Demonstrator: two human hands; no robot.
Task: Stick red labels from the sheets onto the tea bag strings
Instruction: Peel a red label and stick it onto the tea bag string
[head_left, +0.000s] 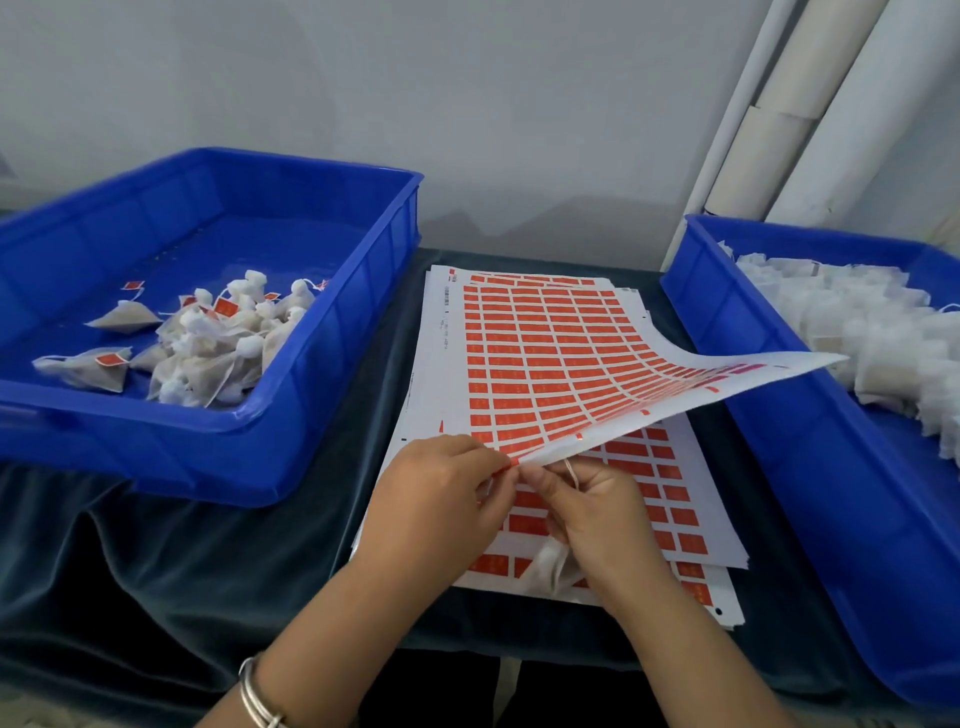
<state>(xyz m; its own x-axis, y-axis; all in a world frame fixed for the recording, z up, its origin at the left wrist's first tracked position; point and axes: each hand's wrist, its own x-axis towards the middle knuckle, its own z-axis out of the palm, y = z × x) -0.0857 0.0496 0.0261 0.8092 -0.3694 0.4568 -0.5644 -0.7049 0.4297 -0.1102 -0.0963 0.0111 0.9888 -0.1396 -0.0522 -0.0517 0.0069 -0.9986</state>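
Head view shows the top label sheet (545, 358) curled up off the stack (670, 499) mid-bench, its near edge at both hands. The left hand (441, 499) has its grip pinching a red label (511, 464) at that edge, while the right hand (592, 509) pinches a string (572, 475), its tea bag (550, 566) hanging below. Labelled bags (208, 338) lie in the left blue tray (332, 332); plain ones (852, 322) fill the right tray (779, 415).

dark cloth (182, 561) covers the table; white pipes (810, 104) against grey wall (415, 78).
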